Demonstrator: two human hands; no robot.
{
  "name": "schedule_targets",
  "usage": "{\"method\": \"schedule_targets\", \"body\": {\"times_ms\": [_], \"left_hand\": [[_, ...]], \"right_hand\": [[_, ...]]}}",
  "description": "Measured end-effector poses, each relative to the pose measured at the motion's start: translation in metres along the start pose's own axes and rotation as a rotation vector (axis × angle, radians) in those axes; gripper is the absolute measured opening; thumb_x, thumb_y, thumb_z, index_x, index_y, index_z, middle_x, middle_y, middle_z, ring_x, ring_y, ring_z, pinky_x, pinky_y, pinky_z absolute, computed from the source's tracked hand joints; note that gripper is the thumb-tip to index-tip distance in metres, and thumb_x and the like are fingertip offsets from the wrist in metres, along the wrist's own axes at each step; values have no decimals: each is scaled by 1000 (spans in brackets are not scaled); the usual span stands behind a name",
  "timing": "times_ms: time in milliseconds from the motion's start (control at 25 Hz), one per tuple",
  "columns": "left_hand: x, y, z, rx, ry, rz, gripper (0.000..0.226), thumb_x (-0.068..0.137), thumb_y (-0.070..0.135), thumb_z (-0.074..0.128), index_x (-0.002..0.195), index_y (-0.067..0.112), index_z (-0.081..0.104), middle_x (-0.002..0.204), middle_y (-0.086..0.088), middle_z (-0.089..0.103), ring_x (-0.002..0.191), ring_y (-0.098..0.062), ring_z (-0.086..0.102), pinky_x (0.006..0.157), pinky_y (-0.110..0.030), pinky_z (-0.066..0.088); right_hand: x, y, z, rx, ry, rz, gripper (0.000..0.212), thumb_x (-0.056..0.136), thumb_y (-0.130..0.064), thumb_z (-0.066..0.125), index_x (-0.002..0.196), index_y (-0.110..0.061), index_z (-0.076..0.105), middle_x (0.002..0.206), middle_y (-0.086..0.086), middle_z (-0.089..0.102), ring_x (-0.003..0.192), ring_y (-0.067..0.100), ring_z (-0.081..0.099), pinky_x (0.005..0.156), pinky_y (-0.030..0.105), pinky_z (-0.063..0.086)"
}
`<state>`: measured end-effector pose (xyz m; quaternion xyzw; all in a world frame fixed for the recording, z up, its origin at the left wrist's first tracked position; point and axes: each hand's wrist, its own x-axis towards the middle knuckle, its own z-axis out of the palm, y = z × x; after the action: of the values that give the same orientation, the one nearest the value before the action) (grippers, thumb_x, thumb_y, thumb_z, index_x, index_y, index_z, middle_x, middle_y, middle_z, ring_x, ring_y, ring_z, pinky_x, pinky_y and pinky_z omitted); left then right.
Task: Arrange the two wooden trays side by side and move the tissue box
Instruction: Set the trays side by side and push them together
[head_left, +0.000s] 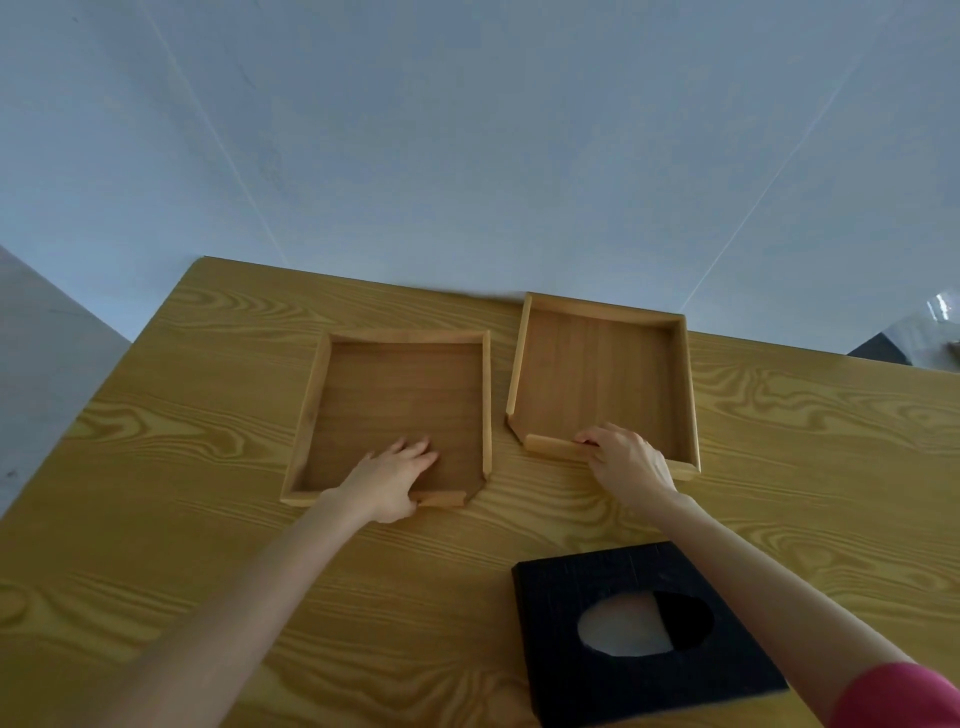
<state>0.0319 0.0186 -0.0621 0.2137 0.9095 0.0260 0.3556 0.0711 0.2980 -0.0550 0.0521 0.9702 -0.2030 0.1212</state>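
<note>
Two wooden trays lie on the table with a narrow gap between them. The left tray (400, 395) sits a little nearer to me; my left hand (392, 480) grips its front rail, fingers inside, thumb outside. The right tray (602, 374) reaches the table's far edge and is turned slightly; my right hand (626, 462) holds its front rail near the middle. The tissue box (644, 634), black with an oval hole on top, stands near me at the right, under my right forearm, touched by neither hand.
The yellow wood-grain table (208, 467) ends at a pale wall behind and at a grey floor strip on the left. Dark and shiny objects (930, 332) sit past the far right corner. Bare tabletop lies to the left of the trays and in front of them.
</note>
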Motion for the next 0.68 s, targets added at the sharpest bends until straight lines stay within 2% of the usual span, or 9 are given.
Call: {"method": "schedule_targets", "body": {"times_ms": [80,240,360,440,520,680], "left_hand": [[-4,2,4,-26,45,15,68,89,14,50,145,20,13,158,-2,1,144,-25,2,116,-46,14],[-22,-1,17,-145,151,88,50,92,23,47,140,21,33,154,-2,22,143,-22,14,117,-40,19],[-36,-10,29,-195,252,130,46,93,25,46,138,23,37,147,-2,38,136,-17,31,112,-31,27],[-43,-18,33,-189,339,132,45,92,23,48,136,23,40,139,-2,48,128,-17,42,106,-30,34],[-47,-28,35,-177,400,120,42,91,21,49,133,22,44,133,-1,53,122,-16,47,100,-29,39],[-48,-52,32,-151,441,103,33,92,18,48,124,20,53,121,2,60,112,-14,53,90,-27,46]], "right_hand": [[-8,-18,3,-16,16,-103,35,91,-10,46,124,-22,53,115,3,60,100,22,58,75,30,46],[-13,-62,16,-17,14,-292,42,89,-7,48,130,-19,46,134,2,50,117,22,50,92,34,45],[-9,-91,30,-6,-9,-271,40,92,-8,45,131,-16,45,136,4,47,120,22,48,91,34,48],[-6,-101,39,-98,-53,-288,40,92,-5,43,130,-17,47,141,4,43,130,21,38,104,37,40],[-6,-101,43,-180,-63,-306,38,91,-4,45,128,-16,50,144,3,40,135,18,30,109,36,34],[-12,-105,49,-233,-16,-288,30,91,-6,49,119,-12,57,142,1,38,132,16,31,101,30,39]]}}
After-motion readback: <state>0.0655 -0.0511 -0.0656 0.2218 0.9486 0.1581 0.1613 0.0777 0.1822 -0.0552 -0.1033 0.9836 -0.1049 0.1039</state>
